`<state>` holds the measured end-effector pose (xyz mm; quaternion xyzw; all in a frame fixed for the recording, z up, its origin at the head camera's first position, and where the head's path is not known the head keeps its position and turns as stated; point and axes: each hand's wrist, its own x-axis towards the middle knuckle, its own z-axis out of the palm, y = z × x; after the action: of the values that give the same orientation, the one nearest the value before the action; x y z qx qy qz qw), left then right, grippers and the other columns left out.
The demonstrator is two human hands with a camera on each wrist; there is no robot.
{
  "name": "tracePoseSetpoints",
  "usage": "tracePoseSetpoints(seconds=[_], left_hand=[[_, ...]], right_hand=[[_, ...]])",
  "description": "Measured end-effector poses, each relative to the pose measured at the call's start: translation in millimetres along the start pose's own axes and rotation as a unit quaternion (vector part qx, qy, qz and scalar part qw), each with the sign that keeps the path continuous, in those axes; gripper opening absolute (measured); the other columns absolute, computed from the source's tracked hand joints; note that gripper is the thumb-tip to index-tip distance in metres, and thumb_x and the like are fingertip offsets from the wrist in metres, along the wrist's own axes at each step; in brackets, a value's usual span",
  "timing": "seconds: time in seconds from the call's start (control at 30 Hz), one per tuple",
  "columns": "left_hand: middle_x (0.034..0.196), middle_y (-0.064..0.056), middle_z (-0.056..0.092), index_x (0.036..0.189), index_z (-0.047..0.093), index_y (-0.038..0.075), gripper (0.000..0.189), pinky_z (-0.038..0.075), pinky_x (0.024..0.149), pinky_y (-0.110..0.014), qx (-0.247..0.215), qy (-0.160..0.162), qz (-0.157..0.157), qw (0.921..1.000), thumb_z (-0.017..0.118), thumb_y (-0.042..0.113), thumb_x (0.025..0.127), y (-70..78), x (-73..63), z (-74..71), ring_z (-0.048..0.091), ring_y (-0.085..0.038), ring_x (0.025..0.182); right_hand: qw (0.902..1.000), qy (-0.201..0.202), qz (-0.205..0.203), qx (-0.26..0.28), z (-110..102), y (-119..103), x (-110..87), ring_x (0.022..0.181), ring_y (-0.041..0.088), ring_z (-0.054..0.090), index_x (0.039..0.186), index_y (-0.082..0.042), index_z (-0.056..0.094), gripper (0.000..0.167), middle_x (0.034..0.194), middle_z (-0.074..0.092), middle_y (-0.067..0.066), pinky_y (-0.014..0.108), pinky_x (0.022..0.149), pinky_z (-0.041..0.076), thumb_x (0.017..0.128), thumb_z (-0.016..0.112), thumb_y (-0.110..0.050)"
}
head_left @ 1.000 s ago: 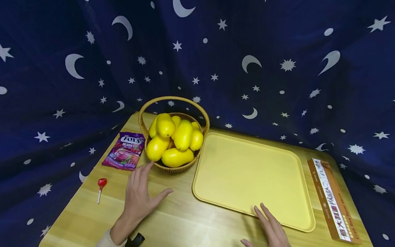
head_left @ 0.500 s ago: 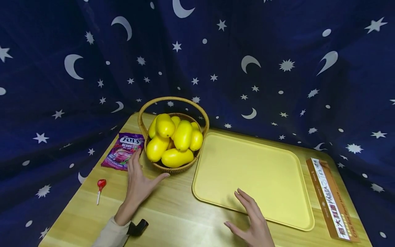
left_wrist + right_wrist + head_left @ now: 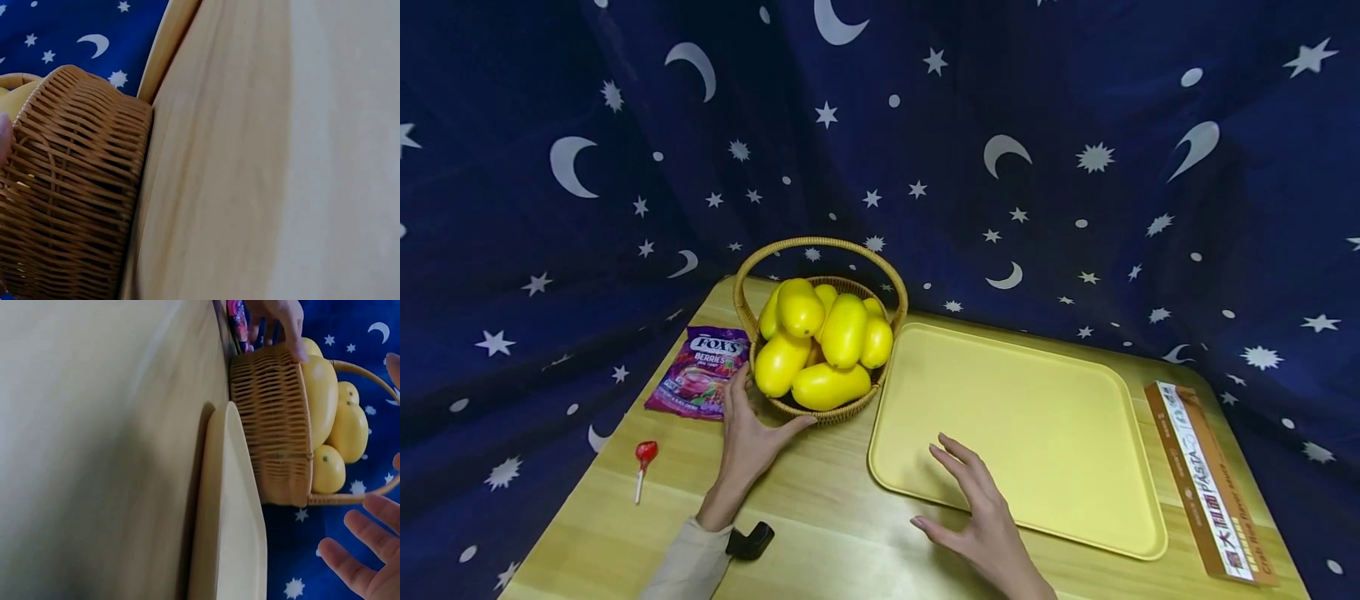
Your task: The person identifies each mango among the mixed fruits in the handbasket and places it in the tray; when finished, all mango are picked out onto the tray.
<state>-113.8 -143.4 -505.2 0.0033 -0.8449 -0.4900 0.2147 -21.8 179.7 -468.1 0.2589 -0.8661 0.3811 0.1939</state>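
A wicker basket [image 3: 848, 411] with a tall arched handle [image 3: 820, 242] holds several smooth, oblong yellow fruits [image 3: 844, 332] that look like mangoes. My left hand [image 3: 749, 446] is at its near left side, thumb and fingers spread along the wall. In the right wrist view the left thumb lies right at the basket's rim. The left wrist view shows the woven wall up close, with only a bit of a finger at its edge. My right hand [image 3: 981, 517] hovers over the near edge of a yellow tray [image 3: 1030, 433], fingers apart and holding nothing.
Left of the basket lies a purple Fox's candy bag [image 3: 688, 379], and nearer me a red lollipop [image 3: 646, 452]. A long pasta box [image 3: 1206, 483] lies right of the tray. Behind the wooden table [image 3: 820, 533] hangs a dark blue star-and-moon cloth [image 3: 925, 150].
My left hand has moved forward to the basket's side, passing over the corner of the candy bag. The right hand has come left and forward across the tray's near edge.
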Motion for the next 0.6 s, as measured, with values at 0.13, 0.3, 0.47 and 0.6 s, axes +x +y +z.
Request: tracePoseSetpoints(seconds=[0.13,0.3,0.47,0.6], left_hand=[[0.149,-0.017,0.029,0.153,0.025,0.010,0.119,0.040,0.088,-0.035,-0.012,0.000,-0.005,0.9999,0.096,0.027,0.059,-4.3,1.0,2.1,0.037,-0.028,0.127],[0.151,-0.016,0.026,0.153,0.026,0.013,0.117,0.040,0.091,-0.039,-0.035,0.004,-0.007,0.9993,0.095,0.025,0.060,-8.2,1.1,5.4,0.036,-0.028,0.129],[0.151,-0.017,0.027,0.155,0.023,0.014,0.119,0.036,0.102,-0.047,-0.046,0.013,-0.001,0.9988,0.095,0.024,0.061,-11.7,-1.5,10.2,0.035,-0.032,0.132],[0.151,-0.016,0.029,0.157,0.020,0.015,0.121,0.040,0.096,-0.040,-0.057,0.017,-0.003,0.9982,0.095,0.023,0.062,-14.5,-3.9,13.8,0.041,-0.030,0.126]], right_hand=[[0.9997,0.005,-0.023,0.009,10.4,0.4,17.0,0.129,0.027,0.049,0.140,-0.010,0.052,0.080,0.146,0.047,0.011,0.016,0.105,0.036,0.075,0.084,-0.043],[0.9989,0.008,-0.042,0.021,20.6,0.8,38.4,0.130,0.029,0.047,0.139,-0.009,0.053,0.078,0.146,0.046,0.013,0.020,0.105,0.039,0.078,0.078,-0.051],[0.9991,0.000,-0.032,0.028,28.0,0.1,55.1,0.135,0.029,0.042,0.140,-0.010,0.053,0.080,0.150,0.041,0.012,0.041,0.101,0.046,0.078,0.077,-0.054],[0.9989,-0.006,-0.029,0.036,34.3,-0.4,66.4,0.137,0.030,0.039,0.140,-0.011,0.052,0.081,0.152,0.039,0.012,0.052,0.099,0.045,0.077,0.077,-0.055]])
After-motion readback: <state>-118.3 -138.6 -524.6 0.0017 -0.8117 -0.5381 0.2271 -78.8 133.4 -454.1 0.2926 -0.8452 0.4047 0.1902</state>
